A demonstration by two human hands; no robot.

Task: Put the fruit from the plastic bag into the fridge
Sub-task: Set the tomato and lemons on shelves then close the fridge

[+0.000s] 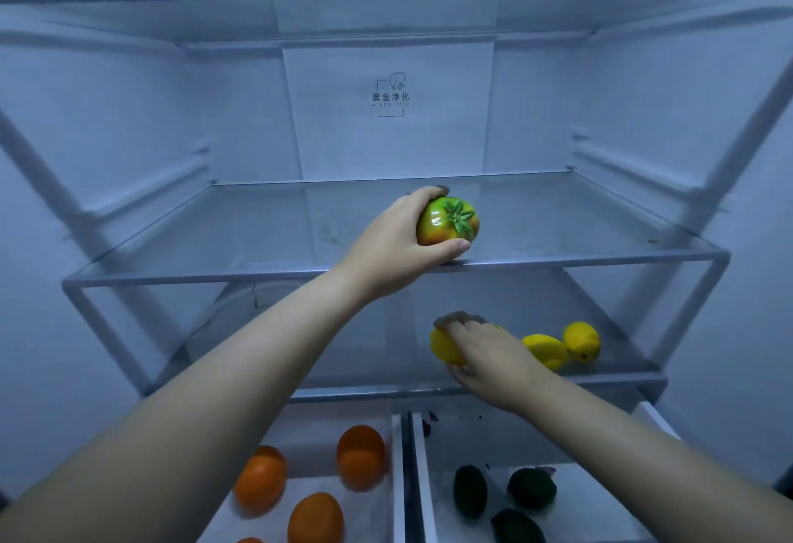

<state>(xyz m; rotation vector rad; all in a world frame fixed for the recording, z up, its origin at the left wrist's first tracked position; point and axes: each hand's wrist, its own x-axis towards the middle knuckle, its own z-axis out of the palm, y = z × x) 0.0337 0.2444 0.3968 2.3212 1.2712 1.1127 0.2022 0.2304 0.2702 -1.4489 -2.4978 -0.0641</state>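
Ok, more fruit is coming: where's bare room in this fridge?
The middle glass shelf is bare left and right of the green-red tomato in the left hand. The lower shelf is bare left of the three yellow lemons. Crowded: its right end and both white drawers.

A printed label marks the back panel. Below it a glass shelf lies above a second shelf. A left drawer and a right drawer sit side by side underneath.

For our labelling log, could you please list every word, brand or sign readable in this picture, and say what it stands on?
"黑金净化": printed on the fridge back panel.
Small Latin line beneath it: too blurred to read.
No other text shows.
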